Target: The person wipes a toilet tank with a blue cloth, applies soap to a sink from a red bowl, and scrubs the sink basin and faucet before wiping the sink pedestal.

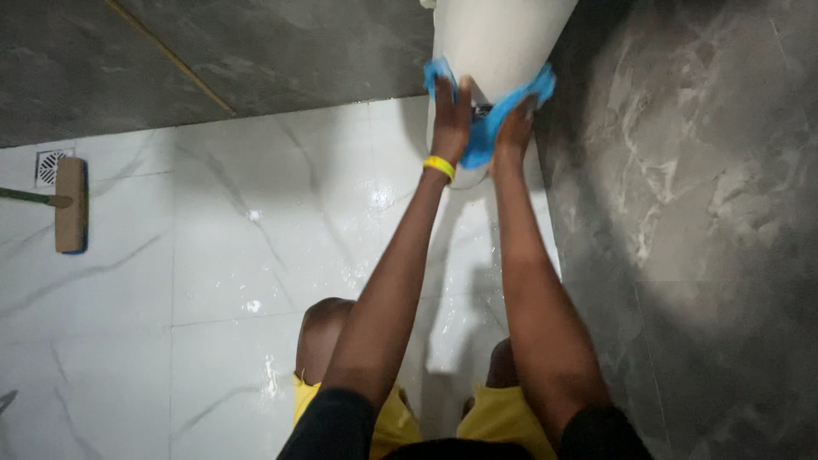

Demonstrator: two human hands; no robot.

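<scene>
Hands press blue cloth against, seemingly, pedestal.

The floor was laid in large white tiles with thin grey veins, and it shone wet in patches near the white pedestal, which stood on it at the far edge, against the dark grey marbled wall. Well to the left of the pedestal, 1 floor brush lay flat on the tiles, its long wooden head upright in the view and its dark handle running off the left edge. Just beyond the brush head, 1 small square drain grate sat set into the floor.
</scene>
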